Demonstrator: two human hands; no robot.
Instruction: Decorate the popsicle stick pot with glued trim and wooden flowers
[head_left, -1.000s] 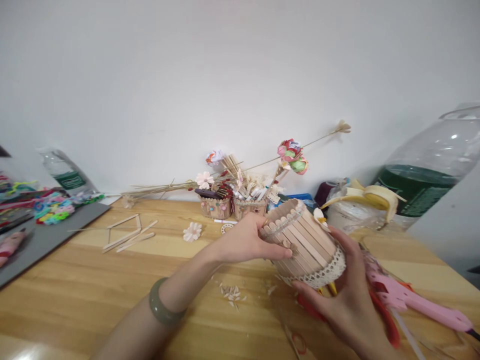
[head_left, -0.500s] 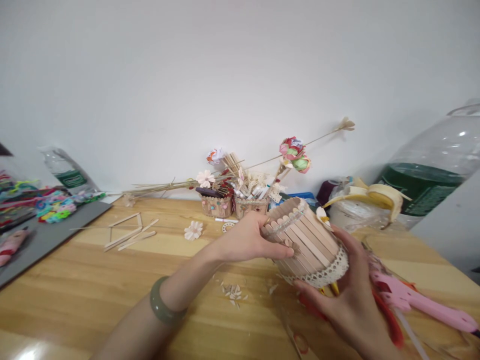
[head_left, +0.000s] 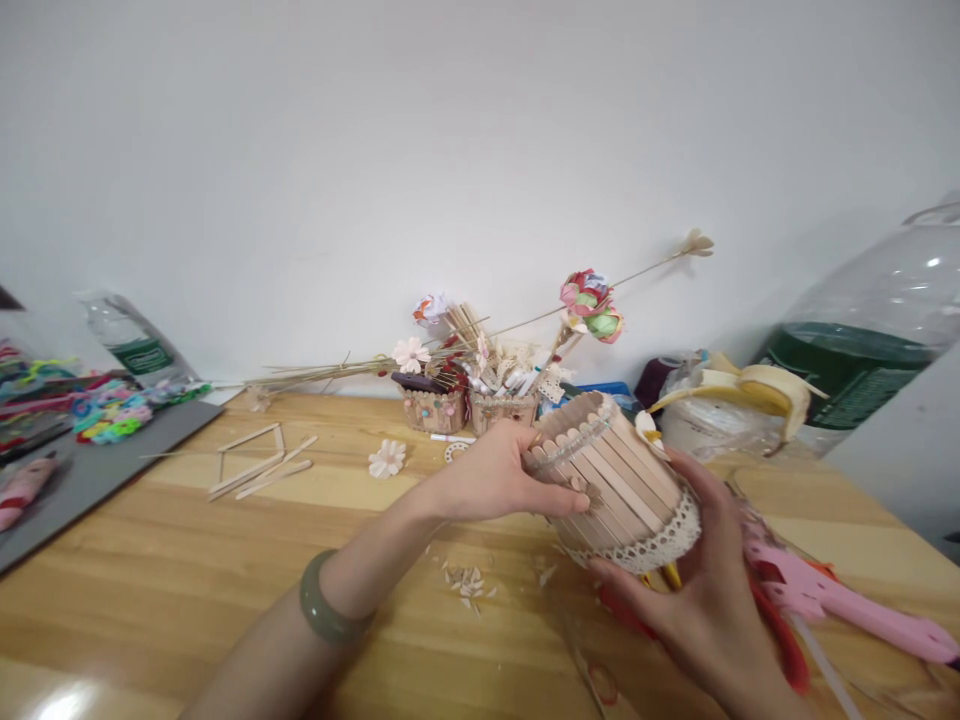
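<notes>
Between my hands a round pot made of craft sticks [head_left: 626, 465] is held tilted above the table. White lace trim [head_left: 671, 540] runs round its lower end, and a thin beaded cord circles it near the upper rim. My left hand [head_left: 517, 475] grips the rim side, its thumb pressed on a small wooden flower [head_left: 590, 494] on the sticks. Around the lace end my right hand [head_left: 694, 580] is wrapped, fingers behind and thumb underneath. A white flower [head_left: 649, 432] with a yellow middle sits on the pot's far side.
A pink glue gun [head_left: 847, 600] and red-handled tool [head_left: 784, 640] lie at the right. Wood chips [head_left: 466, 582], loose sticks [head_left: 255, 465] and a pale flower [head_left: 387, 458] lie on the table. Decorated pots [head_left: 435, 410], a peeled banana [head_left: 757, 390] and a large bottle [head_left: 847, 350] stand behind.
</notes>
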